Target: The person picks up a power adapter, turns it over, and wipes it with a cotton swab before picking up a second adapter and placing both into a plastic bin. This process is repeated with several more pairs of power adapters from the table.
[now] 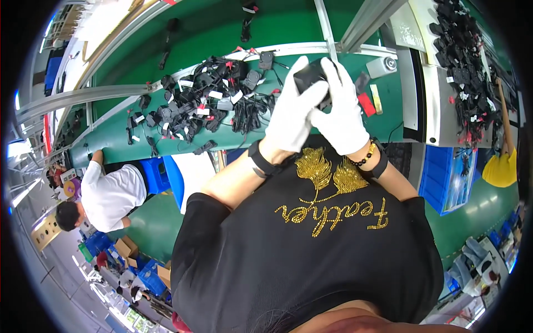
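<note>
Both my hands wear white gloves and are raised over the green workbench (327, 145). Between them is a black boxy power adapter (308, 77). My left hand (291, 117) grips its left and lower side, and the fingers of my right hand (345, 114) wrap its right side. The gloves cover part of the adapter, so any cord on it is hidden. Left of my left hand lies a heap of black power adapters (202, 91) with coiled cords and red and white tags.
Right of my hands are a red block (366, 104), a yellow strip (376, 99) and a white container (381, 67). Metal rails (300, 49) run behind. More adapters (458, 61) are piled far right, above a blue crate (444, 177). A person in white (114, 194) works at left.
</note>
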Demonstrator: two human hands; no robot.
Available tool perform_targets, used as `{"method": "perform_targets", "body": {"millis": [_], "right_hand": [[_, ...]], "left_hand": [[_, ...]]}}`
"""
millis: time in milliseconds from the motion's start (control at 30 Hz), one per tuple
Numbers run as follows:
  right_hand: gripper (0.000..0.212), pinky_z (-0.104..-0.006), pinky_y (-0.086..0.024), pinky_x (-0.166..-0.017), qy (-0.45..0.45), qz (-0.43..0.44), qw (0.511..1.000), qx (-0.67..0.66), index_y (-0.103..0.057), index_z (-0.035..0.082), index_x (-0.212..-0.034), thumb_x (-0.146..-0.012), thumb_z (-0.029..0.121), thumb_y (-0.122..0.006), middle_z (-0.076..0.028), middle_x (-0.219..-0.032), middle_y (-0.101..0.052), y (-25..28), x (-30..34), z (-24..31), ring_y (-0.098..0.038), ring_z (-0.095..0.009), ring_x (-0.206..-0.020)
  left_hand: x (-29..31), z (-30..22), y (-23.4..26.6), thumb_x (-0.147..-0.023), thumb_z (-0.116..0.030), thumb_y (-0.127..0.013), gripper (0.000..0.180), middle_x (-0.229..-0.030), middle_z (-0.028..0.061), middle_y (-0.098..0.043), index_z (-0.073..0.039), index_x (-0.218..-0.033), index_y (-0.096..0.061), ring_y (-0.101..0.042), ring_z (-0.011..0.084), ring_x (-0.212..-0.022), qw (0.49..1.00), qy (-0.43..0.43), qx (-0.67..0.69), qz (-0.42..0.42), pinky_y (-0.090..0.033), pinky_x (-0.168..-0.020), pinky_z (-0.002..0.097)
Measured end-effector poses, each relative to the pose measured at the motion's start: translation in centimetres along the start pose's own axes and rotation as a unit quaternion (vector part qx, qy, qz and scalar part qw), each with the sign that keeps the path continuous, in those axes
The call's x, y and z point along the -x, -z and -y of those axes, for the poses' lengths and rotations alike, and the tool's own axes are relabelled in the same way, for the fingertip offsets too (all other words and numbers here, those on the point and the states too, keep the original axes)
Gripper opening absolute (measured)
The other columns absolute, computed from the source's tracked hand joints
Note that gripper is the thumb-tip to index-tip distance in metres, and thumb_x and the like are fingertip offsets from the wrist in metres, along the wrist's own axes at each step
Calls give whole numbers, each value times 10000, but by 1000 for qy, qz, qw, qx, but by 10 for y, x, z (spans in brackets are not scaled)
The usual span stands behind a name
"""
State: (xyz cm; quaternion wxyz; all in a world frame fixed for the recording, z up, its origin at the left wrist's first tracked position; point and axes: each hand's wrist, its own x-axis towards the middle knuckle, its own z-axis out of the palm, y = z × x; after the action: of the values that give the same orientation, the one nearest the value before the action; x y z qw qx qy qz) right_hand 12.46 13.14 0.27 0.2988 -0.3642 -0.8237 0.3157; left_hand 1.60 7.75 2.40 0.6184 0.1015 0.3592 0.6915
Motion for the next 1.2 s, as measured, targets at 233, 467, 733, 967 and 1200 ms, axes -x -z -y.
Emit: {"method": "perform_targets", "body": {"millis": [233,467,733,967,1200], "right_hand": [[535,-317,-513,-626,-193,-41,825,-530,-379,54,-1392,-898,190,-533,-158,-1218,-540,13,-17,-18,-624,-235,-856],[603,-426,-475,-623,-251,52,510,-821,-409,159,-1396,-952,547,-281,-298,-1385,-405,49,-18,-15,-577,-430,-1012],[614,-355,-428,-539,-292,-24,460,-838,-406,150,-1394,-942,549,-288,-295,-1368,-430,66,-6,5,-594,-396,-1010],[659,-323,-390,-515,-276,-30,503,-819,-420,122,-1365,-911,591,-331,-300,-1334,-449,78,5,1,-586,-369,-888],[686,-356,-480,-558,-144,-133,682,-705,-410,56,-1363,-899,561,-402,-308,-1201,-523,174,18,-22,-603,-358,-822]], "left_hand": [[-19,-31,13,-975,-281,-514,544,-1270,115,-511,10,-1410,-368,-567,191,-1054,966,-8,-209,155,-449,-939,319],[-180,-91,108,-764,-296,-705,520,-1217,211,-571,-28,-1195,-595,-573,328,-1111,665,-269,-694,-55,-442,-970,378],[-282,-43,204,-756,-235,-625,424,-1116,184,-594,-274,-1179,-636,-605,342,-1050,425,-70,-886,-168,-508,-885,415],[-289,-36,183,-784,-203,-607,155,-836,175,-681,-109,-852,-709,-668,334,-815,626,-169,-760,-42,-521,-727,386],[-190,-40,125,-842,-33,-585,97,-749,-13,-598,-38,-914,-650,-501,52,-635,883,-44,-466,30,-413,-570,213]]}}
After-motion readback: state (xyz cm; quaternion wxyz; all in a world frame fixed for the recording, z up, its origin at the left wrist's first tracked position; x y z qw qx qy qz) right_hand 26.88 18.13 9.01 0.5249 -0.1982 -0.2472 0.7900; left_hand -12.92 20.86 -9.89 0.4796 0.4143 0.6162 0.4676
